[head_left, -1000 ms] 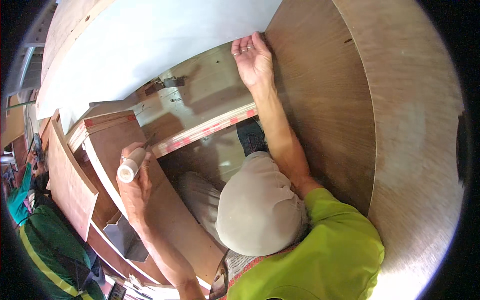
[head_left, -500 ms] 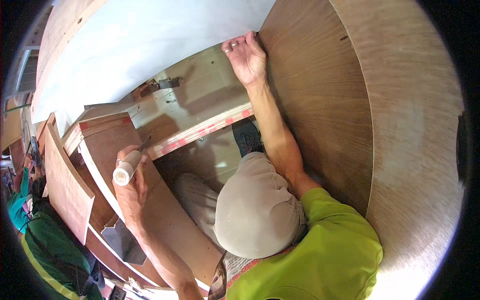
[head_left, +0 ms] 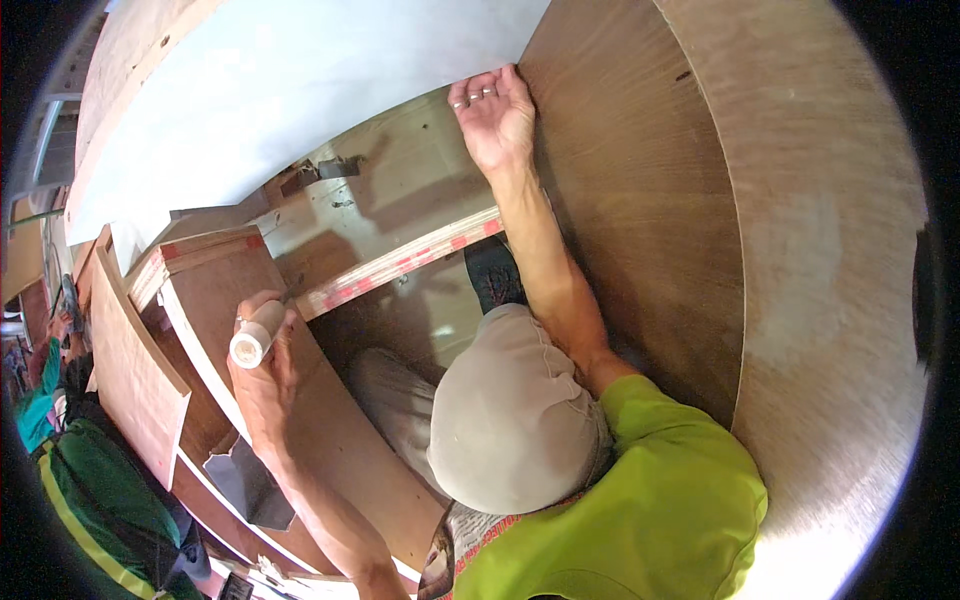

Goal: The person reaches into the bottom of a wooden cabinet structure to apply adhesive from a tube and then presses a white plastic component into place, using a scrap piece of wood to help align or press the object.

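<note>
My left hand (head_left: 265, 370) is closed round a hand tool (head_left: 252, 343) with a pale, round handle. Its butt end faces me, and its thin dark tip points away, mostly hidden by the hand. This hand is above a brown wooden board (head_left: 330, 420). My right hand (head_left: 498, 125) reaches up, palm toward me, its fingers bent at the lower edge of a large white panel (head_left: 300, 80). That spot is the corner where the white panel meets a brown wood-grain panel (head_left: 640, 200). The fingertips are partly hidden.
A layered wooden strip (head_left: 400, 262) with red marks crosses below the white panel. A dark piece (head_left: 338, 167) lies behind it. My bent knee (head_left: 510, 410) fills the middle. A loose board (head_left: 135, 360) leans at left, near another person (head_left: 110, 500) in dark green.
My right hand has shifted slightly, its fingers set closer against the panel's edge. The left hand and its tool have barely moved. At far left, the other person has shifted a little.
</note>
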